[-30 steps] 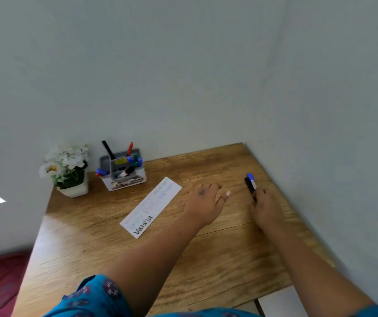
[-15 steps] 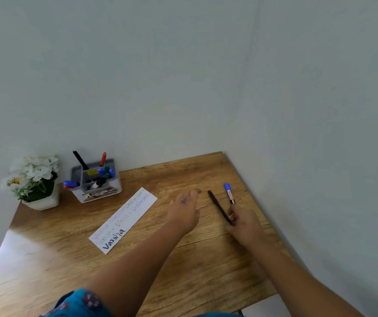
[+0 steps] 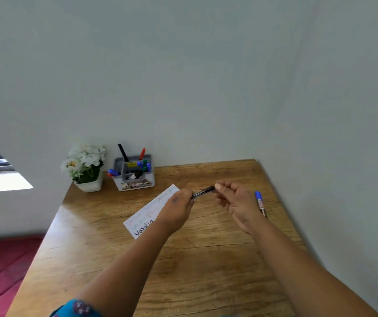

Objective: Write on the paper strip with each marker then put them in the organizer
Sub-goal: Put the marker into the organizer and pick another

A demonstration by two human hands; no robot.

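Markers mostly fill the organizer (image 3: 135, 177); both hands pinch the black marker (image 3: 202, 192), blue marker (image 3: 260, 202) waits near the worktop's right edge.

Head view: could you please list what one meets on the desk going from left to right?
Flower pot → organizer → paper strip → left hand → black marker, held between both hands → right hand → blue marker, lying on the desk.

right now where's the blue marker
In the head view the blue marker lies on the wooden table, just right of the right hand, near the wall.
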